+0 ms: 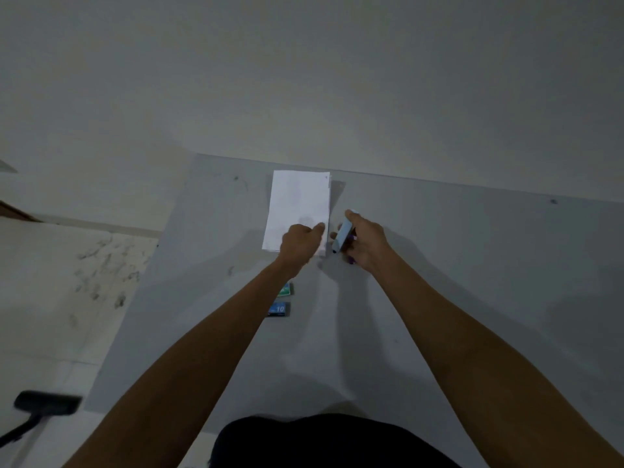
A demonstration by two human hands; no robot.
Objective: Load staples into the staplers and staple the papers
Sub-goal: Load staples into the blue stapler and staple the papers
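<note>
A stack of white papers (pixel 299 201) lies on the grey table (pixel 456 265), near its far edge. My left hand (pixel 300 243) rests on the stack's near right corner and pinches the paper edge. My right hand (pixel 366 243) is just right of the stack, shut on a light blue stapler (pixel 342 233) that points along the paper's right edge. A purple object (pixel 351 260) shows partly under that hand; what it is I cannot tell. Two small staple boxes, one green (pixel 285 290) and one blue (pixel 278 309), lie near my left forearm.
The table's left edge runs diagonally beside a pale stained floor (pixel 84 265). A black tool with a handle (pixel 44 405) lies on the floor at lower left. A plain wall rises behind the table.
</note>
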